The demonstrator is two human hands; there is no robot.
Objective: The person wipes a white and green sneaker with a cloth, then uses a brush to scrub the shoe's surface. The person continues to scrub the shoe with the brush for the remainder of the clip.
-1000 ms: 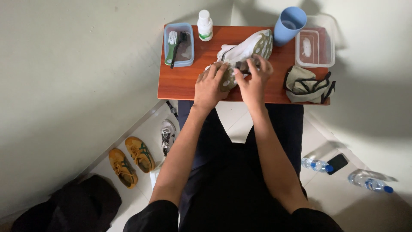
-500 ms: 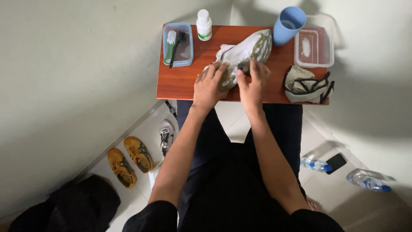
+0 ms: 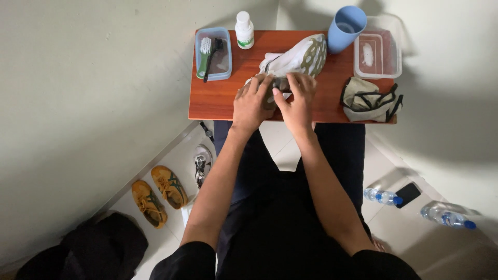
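A white and olive sneaker (image 3: 296, 58) lies on a small reddish wooden table (image 3: 218, 98). My left hand (image 3: 252, 102) clasps its near end from the left side. My right hand (image 3: 298, 98) rests on the same end from the right, fingertips pressed into the shoe's top. Both hands hide the heel part of the shoe. A folded olive cloth with black trim (image 3: 369, 99) lies to the right of my hands.
On the table stand a blue tub with brushes (image 3: 212, 53), a white bottle (image 3: 244, 30), a blue cup (image 3: 345, 28) and a clear tub (image 3: 378, 54). On the floor are yellow shoes (image 3: 158, 194), a grey shoe (image 3: 202, 164), water bottles (image 3: 383, 196) and a phone (image 3: 408, 194).
My hands have stayed on the sneaker's near end, the fingers shifting slightly over it. The view has drifted a little.
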